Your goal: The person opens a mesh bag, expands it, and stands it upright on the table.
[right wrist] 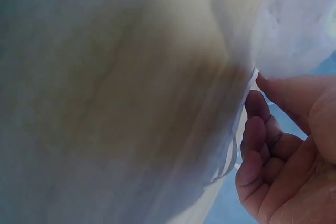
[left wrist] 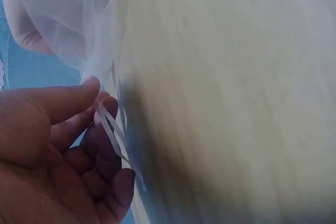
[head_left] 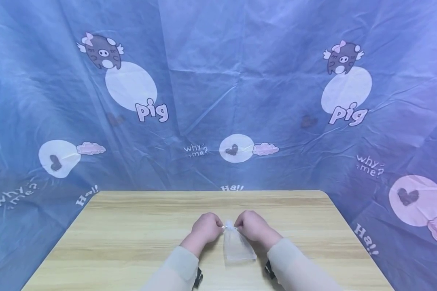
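Note:
A sheer white drawstring pouch (head_left: 239,247) hangs between the hands in the head view, its neck gathered at the top and its body flaring toward the person. At its left side, my left hand (head_left: 206,227) pinches a drawstring; in the left wrist view the white ribbon loop (left wrist: 112,132) trails from between thumb and forefinger. On the other side my right hand (head_left: 253,226) pinches the opposite cord, and its loose white loop (right wrist: 232,156) droops past the curled fingers in the right wrist view. Pale gauze shows beside both thumbs.
A light wood-grain table (head_left: 131,242) lies beneath the hands. Behind it and along its sides hangs a blue curtain (head_left: 204,89) printed with pigs, hearts and lettering. Dark straps (head_left: 270,269) sit at the wrists by pale sleeves.

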The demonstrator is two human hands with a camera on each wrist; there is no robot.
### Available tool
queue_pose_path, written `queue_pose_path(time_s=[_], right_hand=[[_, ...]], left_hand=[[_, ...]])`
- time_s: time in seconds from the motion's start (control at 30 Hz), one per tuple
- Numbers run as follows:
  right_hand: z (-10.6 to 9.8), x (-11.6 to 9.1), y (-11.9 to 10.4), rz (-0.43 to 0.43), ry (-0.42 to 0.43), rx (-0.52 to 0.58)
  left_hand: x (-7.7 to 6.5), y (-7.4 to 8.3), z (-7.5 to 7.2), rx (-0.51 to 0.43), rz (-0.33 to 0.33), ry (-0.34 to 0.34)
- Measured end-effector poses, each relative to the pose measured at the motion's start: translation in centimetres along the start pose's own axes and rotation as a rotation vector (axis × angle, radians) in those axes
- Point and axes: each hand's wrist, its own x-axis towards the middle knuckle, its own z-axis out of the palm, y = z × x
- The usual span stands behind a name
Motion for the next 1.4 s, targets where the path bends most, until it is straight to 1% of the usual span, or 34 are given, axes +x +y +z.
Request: queue_pose_path(time_s=[0.17,0.27,0.4,0.5,0.67,0.8,0.9,0.97,1.07,1.2,1.3,1.4], right_hand=[[0.4,0.1,-0.1,-0.002,0.002,-0.014],[0.6,0.1,-0.2,0.01,-0.004,-0.023],[0.7,0.1,0.0,0.031,-0.012,-0.017],[0.7,0.1,0.1,0.033,-0.008,-0.017],[0.7,0.0,0.2,0.038,0.0,-0.002],[0.6,-0.1,0.4,0.063,0.018,0.058],[0.4,-0.2,0.5,0.078,0.051,0.117],[0.2,-0.3,0.4,0.083,0.074,0.158],[-0.2,-0.6,0.1,0.086,0.103,0.224],[-0.8,-0.8,-0.4,0.104,0.115,0.283],[-1.1,-1.0,-0.8,0.114,0.118,0.315],[-1.3,-1.2,-1.1,0.111,0.133,0.331]], left_hand=[[-0.1,0.1,0.1,0.015,0.004,0.004],[-0.1,0.0,0.1,-0.002,0.02,0.012],[-0.2,-0.1,0.1,-0.065,0.045,0.018],[-0.3,0.1,-0.2,-0.116,0.058,0.019],[-0.5,0.7,-0.8,-0.161,0.072,0.022],[-0.5,0.8,-1.0,-0.18,0.071,0.019],[-0.4,0.8,-0.9,-0.201,0.063,0.012],[-0.5,0.8,-1.0,-0.226,0.071,0.007],[-0.7,0.9,-1.1,-0.271,0.09,-0.002],[-1.1,1.2,-1.2,-0.343,0.126,-0.002],[-1.3,1.5,-1.3,-0.402,0.125,0.009],[-1.4,1.6,-1.3,-0.453,0.115,0.033]])
